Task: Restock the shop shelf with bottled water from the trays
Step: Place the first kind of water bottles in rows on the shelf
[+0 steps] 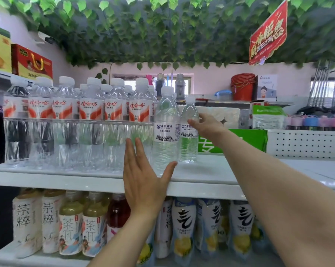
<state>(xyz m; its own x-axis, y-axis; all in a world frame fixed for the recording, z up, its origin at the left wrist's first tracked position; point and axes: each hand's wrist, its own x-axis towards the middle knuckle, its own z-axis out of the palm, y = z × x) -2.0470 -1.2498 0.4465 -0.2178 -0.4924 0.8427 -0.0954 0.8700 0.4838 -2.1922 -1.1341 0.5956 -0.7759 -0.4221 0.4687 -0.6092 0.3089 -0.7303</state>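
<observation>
1. Currently both hands are up at the white shelf [211,170], where the bottled water stands.
2. Left hand [143,182]: released, fingers straight and pointing up, thumb spread to the right. The thumb tip touches the base of the near bottle [165,132]; the palm sits in front of the shelf's edge.
3. Right hand [207,126]: grasping the far bottle [188,139] at its shoulder. The thumb lies on the front and the other fingers go round behind, mostly hidden.
4. Both bottles are clear with white caps and white mountain labels. They stand upright on the shelf, the far bottle just right of and behind the near bottle. Touching or not: can't tell.
5. Left of them is a packed block of red-and-white label water bottles [91,112], several rows deep, filling the shelf's left part. The near bottle stands just beside its right end.
6. Right of the two bottles the shelf surface is bare white, with a green carton [245,139] at the far side.
7. The lower shelf holds tea bottles [70,228] on the left and lemon drink bottles [184,228] on the right, partly hidden by both forearms.
8. Far background: red buckets [242,89], a hanging red sign [268,35] and fake green leaves [143,26] overhead.
</observation>
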